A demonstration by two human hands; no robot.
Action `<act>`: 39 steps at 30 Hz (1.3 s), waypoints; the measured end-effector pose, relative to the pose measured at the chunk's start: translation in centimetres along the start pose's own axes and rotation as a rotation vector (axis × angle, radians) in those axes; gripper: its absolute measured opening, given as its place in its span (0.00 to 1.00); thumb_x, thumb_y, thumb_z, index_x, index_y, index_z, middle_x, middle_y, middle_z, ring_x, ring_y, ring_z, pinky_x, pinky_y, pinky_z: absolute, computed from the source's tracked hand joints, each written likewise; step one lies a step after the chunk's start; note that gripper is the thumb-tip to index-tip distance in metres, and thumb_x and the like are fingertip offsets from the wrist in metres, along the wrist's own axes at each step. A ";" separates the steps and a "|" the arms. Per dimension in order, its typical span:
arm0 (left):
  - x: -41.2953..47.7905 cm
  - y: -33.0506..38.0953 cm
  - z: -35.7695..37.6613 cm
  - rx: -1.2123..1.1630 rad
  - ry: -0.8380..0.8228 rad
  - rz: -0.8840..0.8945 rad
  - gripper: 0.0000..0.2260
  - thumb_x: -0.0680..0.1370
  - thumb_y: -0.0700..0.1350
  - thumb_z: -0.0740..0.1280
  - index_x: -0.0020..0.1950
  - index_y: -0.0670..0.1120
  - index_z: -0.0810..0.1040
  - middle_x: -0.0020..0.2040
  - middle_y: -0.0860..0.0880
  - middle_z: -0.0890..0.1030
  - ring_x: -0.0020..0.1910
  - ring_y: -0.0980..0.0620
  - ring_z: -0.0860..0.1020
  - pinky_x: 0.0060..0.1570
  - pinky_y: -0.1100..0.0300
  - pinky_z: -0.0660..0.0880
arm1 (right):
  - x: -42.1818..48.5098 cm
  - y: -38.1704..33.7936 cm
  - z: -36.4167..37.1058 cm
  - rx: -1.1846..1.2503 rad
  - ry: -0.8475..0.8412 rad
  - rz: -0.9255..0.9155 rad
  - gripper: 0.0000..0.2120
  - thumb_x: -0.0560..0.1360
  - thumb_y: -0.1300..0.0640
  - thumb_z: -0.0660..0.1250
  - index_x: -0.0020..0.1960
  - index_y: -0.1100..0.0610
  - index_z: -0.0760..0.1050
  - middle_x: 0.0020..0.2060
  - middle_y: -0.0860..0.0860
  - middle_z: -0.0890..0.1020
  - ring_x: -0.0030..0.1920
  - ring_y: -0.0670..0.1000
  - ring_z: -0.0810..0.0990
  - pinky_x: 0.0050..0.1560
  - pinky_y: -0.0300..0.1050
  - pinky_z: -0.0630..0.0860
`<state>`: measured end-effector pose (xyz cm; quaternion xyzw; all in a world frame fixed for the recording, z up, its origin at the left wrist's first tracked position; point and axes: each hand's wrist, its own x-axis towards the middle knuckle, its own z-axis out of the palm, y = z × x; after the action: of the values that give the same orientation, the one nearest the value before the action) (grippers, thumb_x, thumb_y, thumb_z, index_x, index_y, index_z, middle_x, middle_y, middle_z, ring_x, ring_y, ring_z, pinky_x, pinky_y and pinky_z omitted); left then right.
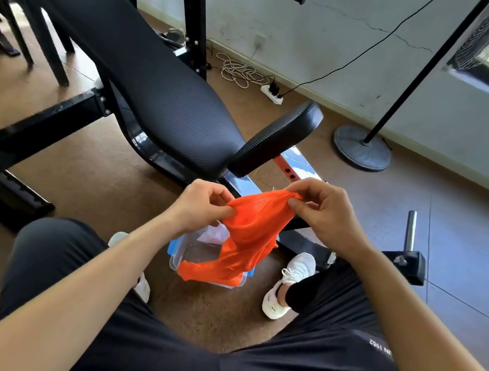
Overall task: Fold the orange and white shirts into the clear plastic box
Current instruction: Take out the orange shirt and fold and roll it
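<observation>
Brown gym floor (90, 172) — both hands (200, 206) (326, 214) pinch the orange shirt (249, 232).

Left hand (204, 203) and right hand (325, 210) raised close together, fingers (296, 204) pinched shut on cloth.

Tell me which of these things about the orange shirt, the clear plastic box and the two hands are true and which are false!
1. Both hands, the left hand and the right hand, hold the thin orange shirt. True.
2. The orange shirt lies neatly folded. False: it hangs bunched from the hands.
3. The clear plastic box sits on the floor between the white sneakers. True.
4. The box stands on the black padded weight bench. False: it is on the floor.
5. Something white shows inside the box. True.
</observation>
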<state>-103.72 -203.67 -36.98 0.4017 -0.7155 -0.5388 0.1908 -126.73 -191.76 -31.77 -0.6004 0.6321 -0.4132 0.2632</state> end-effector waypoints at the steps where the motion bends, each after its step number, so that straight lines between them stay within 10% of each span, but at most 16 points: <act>1: -0.2 -0.1 -0.4 -0.069 -0.040 -0.008 0.05 0.73 0.36 0.75 0.46 0.45 0.84 0.36 0.46 0.85 0.36 0.51 0.82 0.41 0.53 0.83 | -0.1 0.3 -0.2 -0.012 0.005 0.006 0.09 0.76 0.68 0.70 0.54 0.59 0.82 0.46 0.51 0.85 0.49 0.51 0.84 0.54 0.56 0.82; 7: -1.5 0.1 -2.5 -0.256 -0.303 0.123 0.09 0.79 0.33 0.68 0.58 0.42 0.77 0.42 0.40 0.82 0.41 0.52 0.81 0.43 0.60 0.81 | -0.1 1.4 0.2 -0.137 -0.014 0.032 0.13 0.75 0.69 0.69 0.52 0.54 0.79 0.45 0.51 0.82 0.46 0.49 0.80 0.49 0.45 0.80; 16: -1.0 0.6 -3.4 0.653 -0.249 0.324 0.22 0.71 0.44 0.58 0.61 0.50 0.83 0.47 0.52 0.78 0.45 0.56 0.74 0.53 0.57 0.73 | 0.1 1.4 0.6 -0.238 -0.062 0.004 0.12 0.75 0.68 0.69 0.51 0.52 0.76 0.44 0.47 0.79 0.42 0.42 0.77 0.43 0.37 0.79; 23: -0.7 2.2 -5.0 0.606 -0.120 0.339 0.14 0.72 0.50 0.57 0.43 0.50 0.83 0.45 0.54 0.75 0.44 0.58 0.74 0.48 0.62 0.68 | 0.5 0.2 0.2 -0.239 -0.130 -0.065 0.13 0.73 0.74 0.61 0.43 0.57 0.75 0.39 0.53 0.78 0.39 0.47 0.75 0.42 0.45 0.75; 39: -1.9 6.4 -5.3 0.125 0.076 0.734 0.08 0.69 0.43 0.79 0.43 0.52 0.83 0.53 0.51 0.85 0.54 0.50 0.83 0.55 0.59 0.78 | 2.9 -2.5 -1.6 -0.242 -0.082 -0.130 0.11 0.73 0.70 0.70 0.47 0.56 0.85 0.45 0.45 0.82 0.45 0.42 0.80 0.46 0.30 0.71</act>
<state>-101.19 -204.85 -28.95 0.1492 -0.8358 -0.3745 0.3728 -127.11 -194.12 -28.36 -0.6838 0.6258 -0.3253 0.1872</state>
